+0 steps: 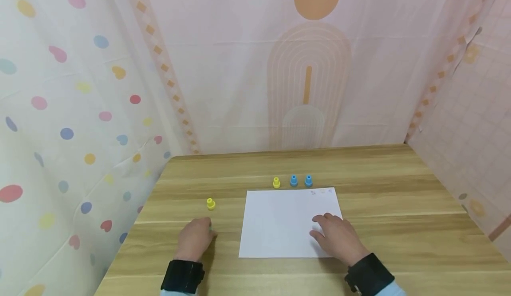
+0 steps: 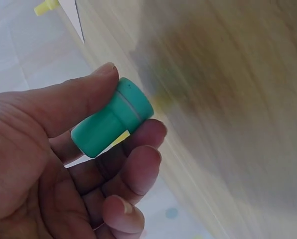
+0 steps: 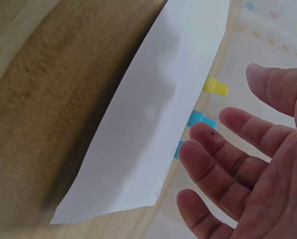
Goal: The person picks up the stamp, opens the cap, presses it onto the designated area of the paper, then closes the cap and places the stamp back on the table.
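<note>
My left hand (image 1: 194, 239) pinches a small green toy stamp (image 2: 111, 119) between thumb and fingertips, just above the table left of the paper. In the head view that stamp is mostly hidden by the hand. Beyond the hand a yellow stamp (image 1: 210, 203) stands on the table. A white sheet of paper (image 1: 279, 225) lies in the middle, with small faint prints (image 1: 321, 191) near its far right corner. Over the sheet's right side hovers my right hand (image 1: 338, 239), fingers loosely bent and apart, holding nothing in the right wrist view.
Along the paper's far edge stand another yellow stamp (image 1: 276, 182) and two blue stamps (image 1: 293, 180). The wood-grain table (image 1: 399, 225) extends on both sides of the sheet. Patterned curtains (image 1: 223, 65) hang behind it and at the sides.
</note>
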Tool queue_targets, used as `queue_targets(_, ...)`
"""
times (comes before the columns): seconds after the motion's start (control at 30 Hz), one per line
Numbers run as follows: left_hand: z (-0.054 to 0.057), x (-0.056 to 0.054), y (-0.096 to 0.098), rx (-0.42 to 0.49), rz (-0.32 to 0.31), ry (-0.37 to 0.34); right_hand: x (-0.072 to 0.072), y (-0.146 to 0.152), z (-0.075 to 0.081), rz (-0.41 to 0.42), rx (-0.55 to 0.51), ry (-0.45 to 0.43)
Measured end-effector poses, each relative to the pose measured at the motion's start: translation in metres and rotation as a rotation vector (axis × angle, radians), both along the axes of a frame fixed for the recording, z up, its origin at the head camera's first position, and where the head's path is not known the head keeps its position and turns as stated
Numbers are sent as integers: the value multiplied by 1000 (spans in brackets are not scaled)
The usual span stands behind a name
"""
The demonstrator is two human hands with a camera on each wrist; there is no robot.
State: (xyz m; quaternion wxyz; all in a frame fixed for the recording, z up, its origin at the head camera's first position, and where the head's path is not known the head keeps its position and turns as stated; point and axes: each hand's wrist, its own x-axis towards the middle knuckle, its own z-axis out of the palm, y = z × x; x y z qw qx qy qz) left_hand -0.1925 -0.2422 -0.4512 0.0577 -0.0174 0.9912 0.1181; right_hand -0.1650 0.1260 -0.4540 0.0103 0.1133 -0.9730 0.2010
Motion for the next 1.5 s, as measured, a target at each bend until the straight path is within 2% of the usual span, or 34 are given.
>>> queue_targets(0.3,4,-1,13,4,-48,106,-1,1,0,12,6,4)
queue_targets(0.5,8,-1,22,27,-88,128,-1,2,-1,18,8,-1)
queue_targets(0.77,15,-6,38,80,-91,134,-3,1,0,15,10,-15)
queue_targets(0.97,19,-6,52,89,-154,182,-3,-2,-1,19,1,-47)
queue_targets(1.23,23,-13,77,157,-222,217,-7,-9,0,35,-23,-39)
queue_targets(1.5,28,-16,107,145,-348,279,-19,-22,2,25,-172,-103)
